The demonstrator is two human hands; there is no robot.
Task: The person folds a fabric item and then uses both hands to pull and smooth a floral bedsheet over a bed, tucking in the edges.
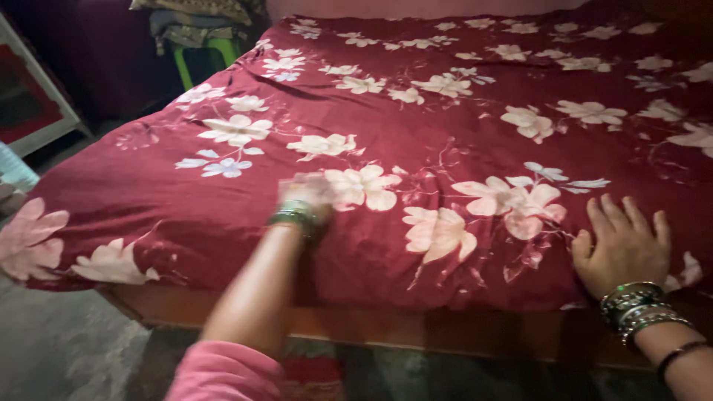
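Maroon floral bedsheet (445,141) filling our frame, our right hand (622,245) flat lower right, fingers spread, our left hand (306,193) mid-frame on it, blurred, fingers unclear.

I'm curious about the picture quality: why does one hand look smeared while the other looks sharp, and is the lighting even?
In the head view, the left hand is motion-blurred over the dark red floral bedsheet, its fingers indistinct; the right hand lies flat and reads sharply, bangles clear. Light falls mostly on the bed; the floor and the far left corner are dim.
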